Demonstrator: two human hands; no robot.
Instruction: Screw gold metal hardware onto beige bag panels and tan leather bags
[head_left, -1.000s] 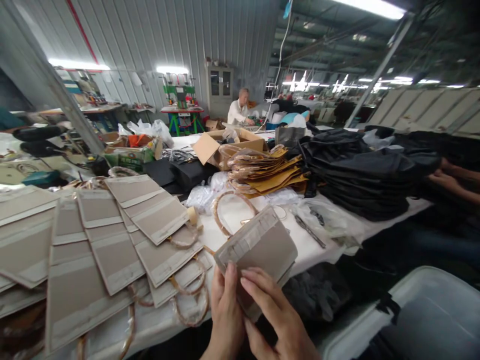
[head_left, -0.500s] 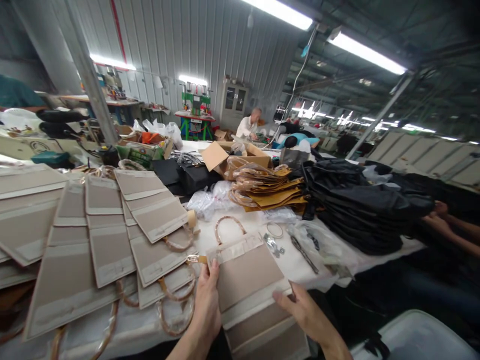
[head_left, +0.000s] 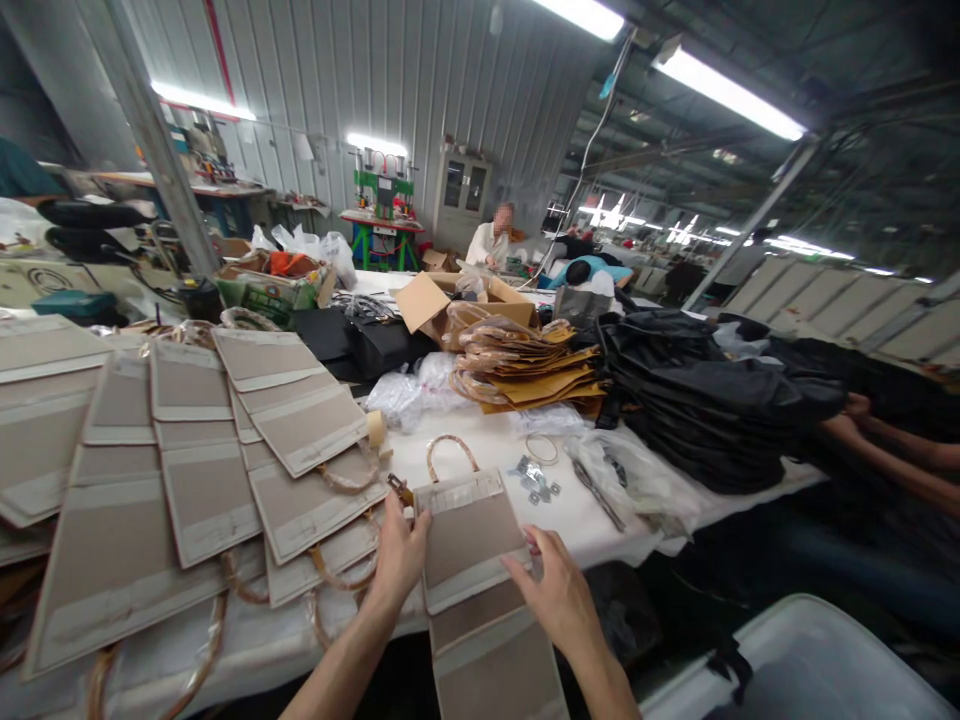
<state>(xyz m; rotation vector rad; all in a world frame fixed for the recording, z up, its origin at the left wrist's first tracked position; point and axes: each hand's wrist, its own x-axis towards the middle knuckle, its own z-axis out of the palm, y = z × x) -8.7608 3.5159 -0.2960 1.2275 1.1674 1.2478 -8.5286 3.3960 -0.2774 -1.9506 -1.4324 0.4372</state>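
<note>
Counter (head_left: 585,535), white-topped. Left: overlapping beige panels (head_left: 199,495) with wrapped handles (head_left: 349,485), crowding the side of the left grip (head_left: 401,550). Behind: tape roll (head_left: 376,430), crumpled clear plastic (head_left: 401,400), opened cardboard box (head_left: 424,302), mustard-coloured pile (head_left: 544,375). Right: tall black stack (head_left: 697,410); a co-worker's hands (head_left: 847,415) at its far side. Before the stack: clear bag (head_left: 652,485), dark slim tool (head_left: 600,495). Loose metal pieces (head_left: 538,478) near the upper right corner of the held panel (head_left: 472,545). Lower right: translucent bin (head_left: 847,660).

Held panel: one, upper part over the counter, lower part extending past the front edge; loop handle (head_left: 453,438) out beyond the top. Position: between the two grips. Left grip: clamped on its upper left edge, beside a metal clasp (head_left: 400,487). Right grip (head_left: 559,580): thumb and fingertips at its right edge; whether pinched tight, cannot tell.
</note>
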